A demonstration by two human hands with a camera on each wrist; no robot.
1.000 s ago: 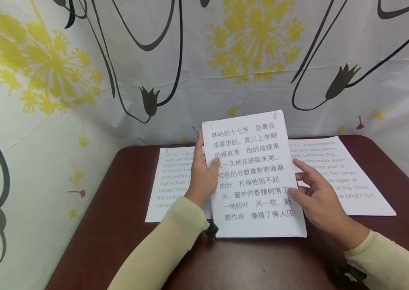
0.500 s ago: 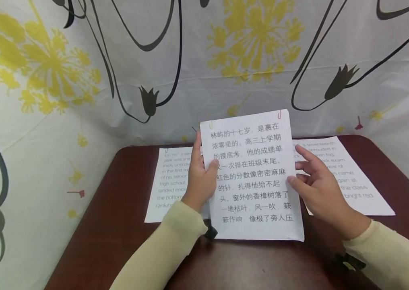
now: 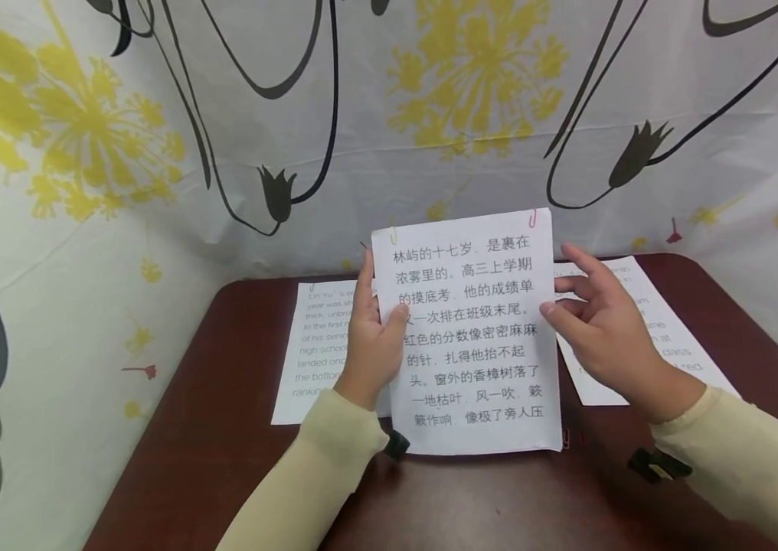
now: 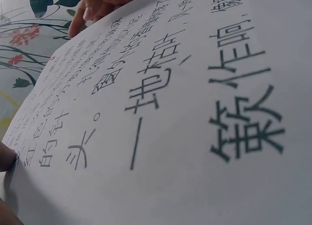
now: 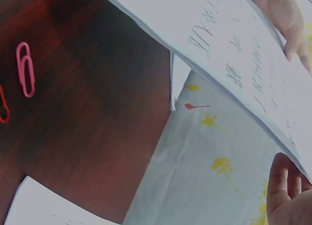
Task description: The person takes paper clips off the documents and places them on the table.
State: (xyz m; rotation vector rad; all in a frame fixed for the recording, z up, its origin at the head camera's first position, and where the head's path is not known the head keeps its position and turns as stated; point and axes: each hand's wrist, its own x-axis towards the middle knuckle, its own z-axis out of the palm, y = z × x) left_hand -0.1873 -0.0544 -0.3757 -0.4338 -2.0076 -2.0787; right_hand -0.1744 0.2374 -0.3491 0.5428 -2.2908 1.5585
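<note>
A stack of white sheets, printed in large Chinese characters, is held up and tilted over the table. My left hand grips its left edge, thumb on the front page and fingers behind. Along the upper edge sit a yellow paper clip and a pink paper clip. At the right edge is my right hand, its thumb tip at the margin, the index finger extended past the edge. The right wrist view shows the right fingers relaxed against the stack's edge.
English-printed sheets lie on the dark wood table: one left sheet, one right sheet, both partly covered. A loose pink paper clip and a red paper clip lie on the table. A patterned curtain hangs behind.
My right hand has slid upward along the stack's right edge. The stack has turned slightly and shifted a little left with the left hand; loose clips now show beside its lower corner.
</note>
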